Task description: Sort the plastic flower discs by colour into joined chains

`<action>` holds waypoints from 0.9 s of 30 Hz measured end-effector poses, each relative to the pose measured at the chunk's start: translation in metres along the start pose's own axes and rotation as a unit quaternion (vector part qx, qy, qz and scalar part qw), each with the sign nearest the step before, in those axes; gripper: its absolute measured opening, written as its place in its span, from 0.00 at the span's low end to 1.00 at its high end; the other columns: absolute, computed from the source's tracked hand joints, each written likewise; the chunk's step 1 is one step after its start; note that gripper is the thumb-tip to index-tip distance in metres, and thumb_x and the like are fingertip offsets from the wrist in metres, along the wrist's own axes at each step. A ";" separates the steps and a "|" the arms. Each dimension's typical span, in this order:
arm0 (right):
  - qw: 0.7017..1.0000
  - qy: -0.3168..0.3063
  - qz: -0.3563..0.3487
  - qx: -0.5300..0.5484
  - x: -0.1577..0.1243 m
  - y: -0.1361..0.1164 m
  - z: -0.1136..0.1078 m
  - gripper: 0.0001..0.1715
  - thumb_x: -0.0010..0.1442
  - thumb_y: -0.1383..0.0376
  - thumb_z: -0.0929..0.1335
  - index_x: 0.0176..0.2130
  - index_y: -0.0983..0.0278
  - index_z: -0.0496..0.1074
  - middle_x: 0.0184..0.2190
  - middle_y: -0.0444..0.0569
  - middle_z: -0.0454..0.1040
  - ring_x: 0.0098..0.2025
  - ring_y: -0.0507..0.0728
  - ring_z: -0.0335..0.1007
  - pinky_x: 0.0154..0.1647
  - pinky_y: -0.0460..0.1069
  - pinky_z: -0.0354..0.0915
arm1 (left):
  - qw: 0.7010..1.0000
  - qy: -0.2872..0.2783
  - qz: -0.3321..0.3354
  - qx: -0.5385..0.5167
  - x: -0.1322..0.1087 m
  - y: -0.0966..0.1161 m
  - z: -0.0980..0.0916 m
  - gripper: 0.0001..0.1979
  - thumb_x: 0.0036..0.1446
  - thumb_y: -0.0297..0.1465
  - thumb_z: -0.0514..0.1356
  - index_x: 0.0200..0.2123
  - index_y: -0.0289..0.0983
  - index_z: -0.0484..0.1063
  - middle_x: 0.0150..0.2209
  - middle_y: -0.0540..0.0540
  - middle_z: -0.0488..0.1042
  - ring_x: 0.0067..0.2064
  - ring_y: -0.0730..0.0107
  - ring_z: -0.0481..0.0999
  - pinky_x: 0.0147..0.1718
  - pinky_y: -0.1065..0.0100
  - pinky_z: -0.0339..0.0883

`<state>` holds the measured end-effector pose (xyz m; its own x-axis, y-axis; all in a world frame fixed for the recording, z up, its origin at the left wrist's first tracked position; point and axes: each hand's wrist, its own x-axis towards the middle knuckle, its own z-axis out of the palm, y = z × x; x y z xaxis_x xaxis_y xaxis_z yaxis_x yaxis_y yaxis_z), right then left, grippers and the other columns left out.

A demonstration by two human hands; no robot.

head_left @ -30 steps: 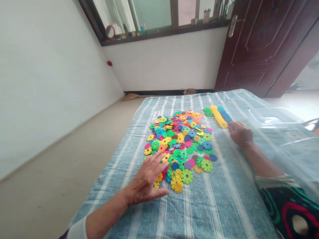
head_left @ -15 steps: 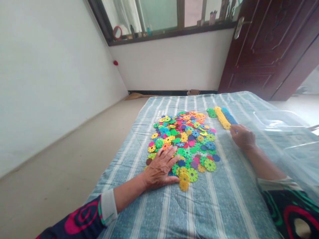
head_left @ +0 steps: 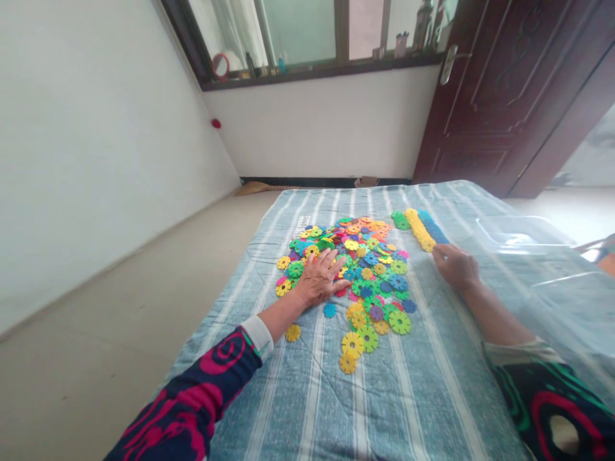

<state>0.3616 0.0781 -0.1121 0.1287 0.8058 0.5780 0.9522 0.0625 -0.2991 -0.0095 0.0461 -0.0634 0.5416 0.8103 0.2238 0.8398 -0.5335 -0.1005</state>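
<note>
Multicoloured notched plastic discs (head_left: 368, 256) lie in a loose heap on the striped cloth (head_left: 307, 397). My left hand (head_left: 321, 278) rests palm down on the heap's left side, fingers spread over the discs beneath. My right hand (head_left: 456, 266) is closed at the near end of a row of blue discs (head_left: 431, 225). Whatever its fingers grip there is hidden. Beside the blue row runs a row of yellow discs (head_left: 419, 229), and a short group of green discs (head_left: 400, 220) sits to its left.
A clear plastic box (head_left: 523, 234) stands at the right, with another clear plastic piece (head_left: 576, 294) nearer. Single yellow discs (head_left: 348, 363) lie at the heap's near edge. Beyond the cloth are a white wall (head_left: 307, 134) and a dark red door (head_left: 504, 109).
My left hand has slid away from me across the heap, pushing discs and leaving a few behind on the cloth. My right hand stays by the blue row. The view has shifted slightly.
</note>
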 end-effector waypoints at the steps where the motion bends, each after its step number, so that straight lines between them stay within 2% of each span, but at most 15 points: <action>1: 1.000 -0.002 0.003 0.001 0.000 0.000 0.000 0.15 0.60 0.63 0.63 0.38 0.61 0.79 0.35 0.50 0.77 0.33 0.57 0.69 0.31 0.48 0.56 | 1.000 0.011 -0.011 0.001 0.000 0.003 -0.002 0.30 0.62 0.50 0.51 0.61 0.37 0.64 0.64 0.34 0.62 0.65 0.46 0.57 0.60 0.42 0.51; 4: 1.000 -0.008 0.007 0.005 0.000 -0.001 0.002 0.15 0.60 0.62 0.63 0.38 0.61 0.79 0.35 0.50 0.77 0.34 0.57 0.70 0.32 0.48 0.57 | 0.999 0.036 -0.005 -0.022 -0.013 0.026 -0.015 0.33 0.62 0.51 0.48 0.60 0.34 0.65 0.64 0.31 0.61 0.66 0.44 0.55 0.61 0.43 0.51; 8: 1.000 -0.010 0.005 0.010 0.001 -0.003 0.003 0.14 0.60 0.63 0.63 0.37 0.60 0.79 0.36 0.50 0.77 0.34 0.56 0.69 0.32 0.48 0.57 | 0.983 -0.015 0.151 -0.099 -0.047 0.073 -0.029 0.38 0.58 0.57 0.48 0.61 0.38 0.62 0.65 0.34 0.60 0.67 0.44 0.54 0.60 0.40 0.52; 11: 1.000 -0.013 0.004 0.010 0.000 -0.005 0.000 0.14 0.60 0.64 0.63 0.37 0.61 0.79 0.37 0.50 0.78 0.34 0.55 0.69 0.31 0.47 0.56 | 0.966 -0.034 0.232 -0.110 -0.060 0.094 -0.028 0.33 0.60 0.54 0.49 0.60 0.40 0.62 0.65 0.37 0.59 0.67 0.46 0.53 0.60 0.39 0.50; 14: 1.000 -0.020 0.011 -0.003 -0.001 -0.006 -0.003 0.14 0.60 0.64 0.63 0.36 0.61 0.78 0.35 0.49 0.77 0.32 0.55 0.68 0.30 0.48 0.54 | 0.969 -0.011 0.230 -0.093 -0.052 0.089 -0.018 0.24 0.65 0.46 0.49 0.58 0.40 0.64 0.64 0.38 0.61 0.67 0.50 0.55 0.61 0.41 0.50; 18: 1.000 -0.025 0.011 -0.004 -0.001 -0.007 -0.004 0.13 0.60 0.64 0.63 0.34 0.61 0.78 0.33 0.49 0.77 0.31 0.55 0.67 0.30 0.47 0.53 | 0.986 0.066 0.150 -0.037 -0.027 0.064 -0.005 0.16 0.66 0.37 0.50 0.51 0.37 0.69 0.59 0.38 0.69 0.64 0.49 0.61 0.60 0.41 0.51; 20: 1.000 -0.023 0.014 0.000 -0.001 -0.008 -0.004 0.13 0.60 0.65 0.63 0.34 0.61 0.78 0.33 0.49 0.77 0.32 0.55 0.68 0.31 0.47 0.53 | 0.988 0.101 0.116 -0.012 -0.020 0.060 -0.002 0.14 0.65 0.32 0.50 0.48 0.34 0.71 0.57 0.35 0.70 0.63 0.49 0.62 0.59 0.41 0.53; 22: 1.000 -0.027 0.016 0.002 0.000 -0.009 -0.003 0.14 0.61 0.65 0.63 0.34 0.62 0.78 0.34 0.49 0.77 0.33 0.55 0.68 0.31 0.47 0.54 | 0.987 0.128 0.096 -0.015 -0.017 0.068 -0.003 0.13 0.64 0.30 0.50 0.46 0.33 0.71 0.56 0.34 0.70 0.62 0.49 0.63 0.58 0.43 0.54; 24: 0.999 -0.032 0.016 0.004 0.001 -0.010 -0.002 0.14 0.61 0.64 0.63 0.35 0.62 0.78 0.35 0.50 0.77 0.33 0.55 0.69 0.31 0.47 0.54 | 0.984 0.133 0.111 -0.048 -0.016 0.087 -0.008 0.14 0.64 0.34 0.51 0.46 0.34 0.71 0.56 0.35 0.70 0.62 0.50 0.63 0.58 0.45 0.56; 27: 0.999 -0.031 0.009 0.009 0.001 -0.010 -0.001 0.14 0.61 0.64 0.63 0.35 0.62 0.78 0.35 0.50 0.77 0.34 0.55 0.69 0.32 0.47 0.55 | 0.964 0.089 0.230 -0.097 -0.011 0.121 -0.014 0.22 0.63 0.46 0.51 0.52 0.38 0.69 0.59 0.37 0.67 0.63 0.50 0.61 0.57 0.46 0.58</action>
<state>0.3527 0.0778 -0.1072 0.1271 0.8422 0.5239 0.9446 0.0583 -0.3229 0.0859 -0.0305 -0.0645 0.8253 0.4320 0.3637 0.4803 -0.8757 -0.0497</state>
